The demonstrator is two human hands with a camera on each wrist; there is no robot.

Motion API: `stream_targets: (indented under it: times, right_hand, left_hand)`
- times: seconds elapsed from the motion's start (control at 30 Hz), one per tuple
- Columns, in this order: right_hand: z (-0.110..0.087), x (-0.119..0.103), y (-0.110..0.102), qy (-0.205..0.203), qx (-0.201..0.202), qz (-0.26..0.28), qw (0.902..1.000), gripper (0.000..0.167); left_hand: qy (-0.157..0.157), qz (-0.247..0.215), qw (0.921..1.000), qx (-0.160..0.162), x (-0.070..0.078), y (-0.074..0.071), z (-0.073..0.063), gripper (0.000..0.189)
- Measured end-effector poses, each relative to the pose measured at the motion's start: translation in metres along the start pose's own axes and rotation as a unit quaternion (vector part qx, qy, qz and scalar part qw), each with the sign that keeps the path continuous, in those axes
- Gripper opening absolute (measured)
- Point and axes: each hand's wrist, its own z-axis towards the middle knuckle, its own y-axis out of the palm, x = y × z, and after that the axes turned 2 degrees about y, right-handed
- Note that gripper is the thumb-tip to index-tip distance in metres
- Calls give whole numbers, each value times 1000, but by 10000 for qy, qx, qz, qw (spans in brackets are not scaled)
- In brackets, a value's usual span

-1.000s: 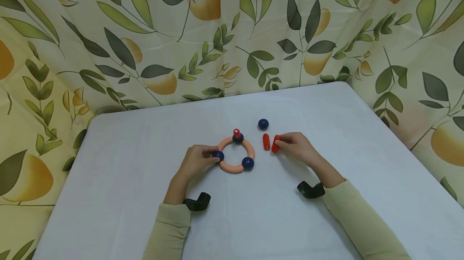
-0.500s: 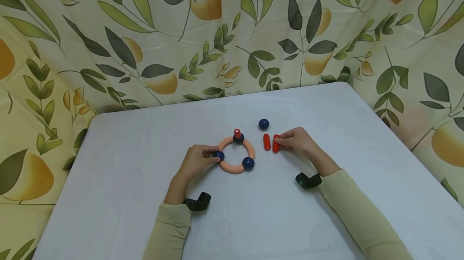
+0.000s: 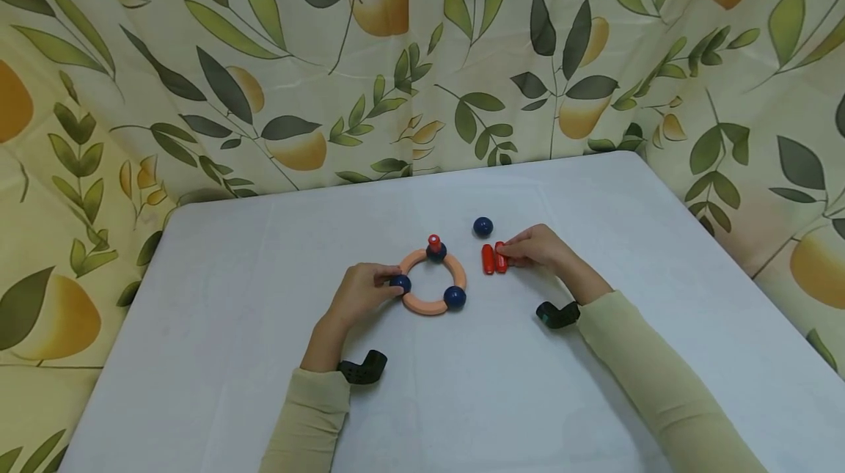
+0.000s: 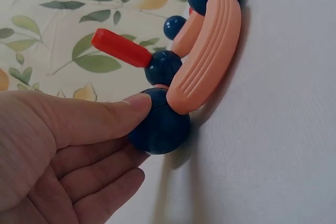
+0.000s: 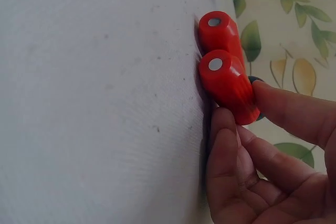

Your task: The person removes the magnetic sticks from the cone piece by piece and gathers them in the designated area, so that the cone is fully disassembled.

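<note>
My left hand (image 3: 361, 291) pinches a dark blue ball (image 4: 160, 127) on the near-left side of a ring. The ring joins curved peach magnetic rods (image 3: 425, 307) with blue balls, one at the right (image 3: 455, 298) and one at the back (image 3: 436, 252). From the back ball a red rod (image 4: 121, 47) stands up. My right hand (image 3: 543, 249) pinches a red magnetic rod (image 5: 229, 85) by thumb and fingers, its grey metal end showing. Right beside it lies a second red rod (image 3: 488, 259). Whether the two rods touch is hard to tell.
A loose blue ball (image 3: 483, 227) sits behind the red rods. White cloth covers the table (image 3: 462, 400), and a leaf-and-fruit patterned curtain (image 3: 370, 114) hangs along its back and sides. A black camera mount (image 3: 364, 368) is on each wrist.
My right hand has shifted slightly left and away from me, bringing its red rod upright-aligned and close against the other red rod. The left hand keeps its hold on the ball.
</note>
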Motion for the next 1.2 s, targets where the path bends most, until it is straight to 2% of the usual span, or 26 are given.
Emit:
stream_targets:
  times: [0.23,0.4,0.53,0.67,0.8,0.9,1.07,1.2]
  right_hand:
    - [-2,2,0,110,210,-130,9996,36]
    - [-3,1,2,174,401,-332,9985,37]
    - [-5,1,2,118,584,-537,9968,37]
    - [-6,0,1,-60,824,-728,9939,38]
    - [-6,-3,3,-380,1092,-748,9905,37]
    - [-7,-6,9,-770,1094,-627,9890,36]
    - [-8,-13,29,-1473,883,-322,9846,35]
    - [-13,-21,45,-2063,514,-142,9770,37]
  left_hand:
    - [170,586,9980,-184,11,-1,-2,30]
    - [104,853,9957,-358,16,-2,-3,32]
    - [151,879,9959,-177,17,-3,-1,34]
    - [183,645,9977,59,17,2,9,36]
    - [347,520,9980,32,17,13,24,42]
    - [581,555,9968,25,17,21,35,45]
    - [725,573,9956,159,16,28,48,45]
    - [853,656,9941,166,17,32,54,43]
